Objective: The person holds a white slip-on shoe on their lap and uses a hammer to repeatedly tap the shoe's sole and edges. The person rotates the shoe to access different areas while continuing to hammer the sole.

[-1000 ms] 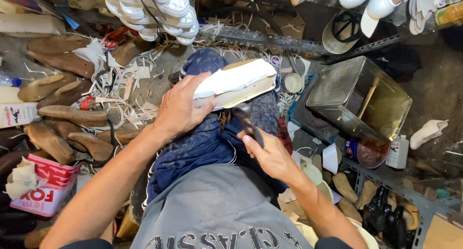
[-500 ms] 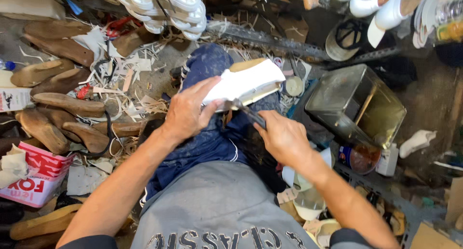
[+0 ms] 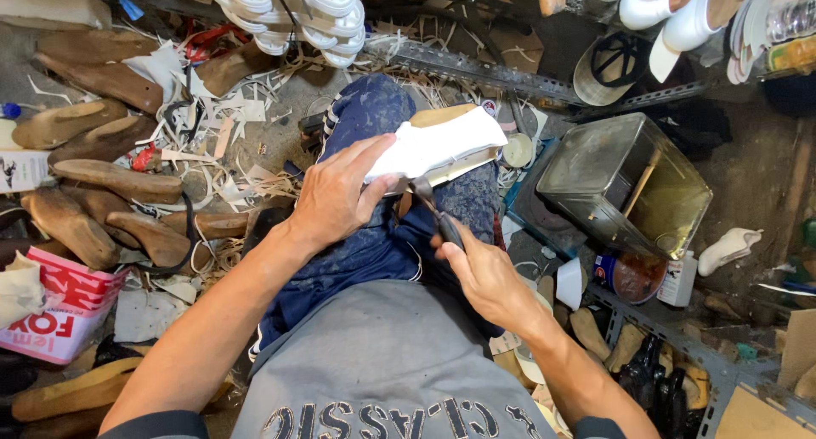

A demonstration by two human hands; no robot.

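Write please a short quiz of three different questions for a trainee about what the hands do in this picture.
1. True or false: the left hand presses on a white-covered shoe form that lies on the person's knee.
2. What does the right hand hold? A) a paint brush B) a dark-handled tool C) a glass bottle
3. Fill the gap: the square metal tin stands on the person's ______ side.

Key
1. True. The palm and fingers lie on the near end of the form.
2. B. Its tip points to the form's lower edge; the kind of tool cannot be told.
3. Right. It stands on the floor, beside a round can.
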